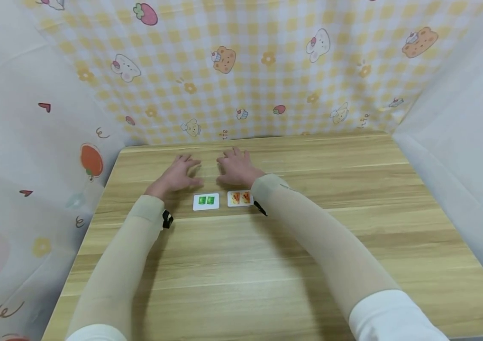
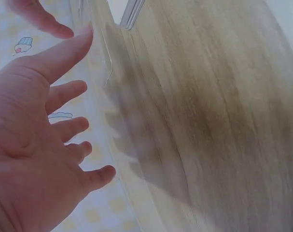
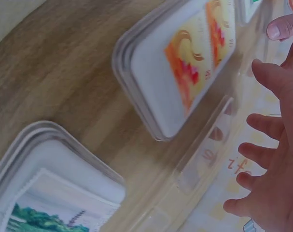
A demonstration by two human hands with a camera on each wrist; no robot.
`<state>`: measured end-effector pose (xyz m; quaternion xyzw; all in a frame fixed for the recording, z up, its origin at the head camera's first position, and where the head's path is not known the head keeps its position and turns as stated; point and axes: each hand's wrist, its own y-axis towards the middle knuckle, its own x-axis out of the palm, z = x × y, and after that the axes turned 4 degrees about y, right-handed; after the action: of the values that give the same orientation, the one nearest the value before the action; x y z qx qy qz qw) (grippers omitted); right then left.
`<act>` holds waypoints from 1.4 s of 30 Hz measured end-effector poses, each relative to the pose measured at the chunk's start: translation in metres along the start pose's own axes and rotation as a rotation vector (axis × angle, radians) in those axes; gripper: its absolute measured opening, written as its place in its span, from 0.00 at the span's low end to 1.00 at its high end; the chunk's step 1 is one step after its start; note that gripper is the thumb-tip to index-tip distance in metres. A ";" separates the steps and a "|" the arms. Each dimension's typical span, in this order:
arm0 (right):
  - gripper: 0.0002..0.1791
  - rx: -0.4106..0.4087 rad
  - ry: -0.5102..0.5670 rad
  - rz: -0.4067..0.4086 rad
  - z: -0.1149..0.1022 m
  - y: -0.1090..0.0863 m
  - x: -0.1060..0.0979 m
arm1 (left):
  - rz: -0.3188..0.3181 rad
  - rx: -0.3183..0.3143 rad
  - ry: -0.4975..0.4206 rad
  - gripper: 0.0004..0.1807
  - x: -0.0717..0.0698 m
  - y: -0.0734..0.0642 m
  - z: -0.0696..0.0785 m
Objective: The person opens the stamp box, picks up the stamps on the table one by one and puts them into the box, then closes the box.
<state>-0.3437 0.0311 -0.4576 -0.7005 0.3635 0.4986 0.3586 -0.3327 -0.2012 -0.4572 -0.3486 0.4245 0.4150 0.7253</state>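
My left hand (image 1: 177,176) is over the far part of the table, fingers spread and holding nothing. My right hand (image 1: 237,169) is beside it, also with spread fingers and nothing in its grasp. Nearer than the hands lie a white card with two green pictures (image 1: 205,201) and a white card with two orange pictures (image 1: 240,198). In the right wrist view the orange card (image 3: 158,82) looks like a layered stack, and another stack with a landscape picture (image 3: 59,203) lies beside it. A clear plastic piece (image 3: 204,145) lies near the right fingers; its full shape is hard to tell.
The wood-grain table (image 1: 232,274) carries the cards. A yellow checked cloth (image 1: 250,85) with cartoon prints hangs behind its far edge. A white printed cloth (image 1: 53,156) hangs on the left, and a plain white one (image 1: 459,132) on the right.
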 end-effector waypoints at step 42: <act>0.36 -0.072 -0.021 0.021 0.010 -0.002 0.004 | -0.030 0.063 0.077 0.37 0.001 -0.008 -0.003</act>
<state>-0.3451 0.0399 -0.4631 -0.7039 0.3490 0.5223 0.3315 -0.3266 -0.2065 -0.4577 -0.3475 0.4599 0.3766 0.7252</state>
